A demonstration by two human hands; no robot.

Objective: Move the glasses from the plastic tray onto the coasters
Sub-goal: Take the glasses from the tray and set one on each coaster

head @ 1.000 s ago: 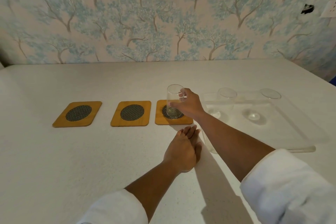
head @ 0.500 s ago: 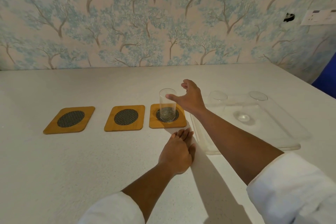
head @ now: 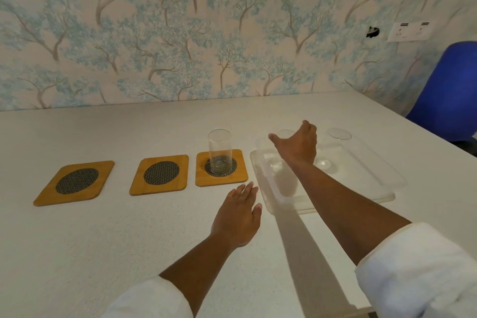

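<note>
Three coasters in a row on the table (head: 103, 253): left coaster (head: 74, 183) and middle coaster (head: 160, 174) bare; right coaster (head: 221, 167) bears one upright glass (head: 220, 151). Clear tray (head: 366, 188) just right of it holds two glasses: near glass (head: 285, 134), partly hidden, and far glass (head: 338, 134). Right hand (head: 296, 143) over the tray, fingers spread, empty, at the near glass; contact unclear. Left hand (head: 238, 215) flat on the table, fingers together.

Three square wooden coasters (head: 160, 174) with dark mesh centres; three clear glass tumblers (head: 220, 151); one clear plastic tray (head: 361, 188); one blue chair (head: 449, 90).
</note>
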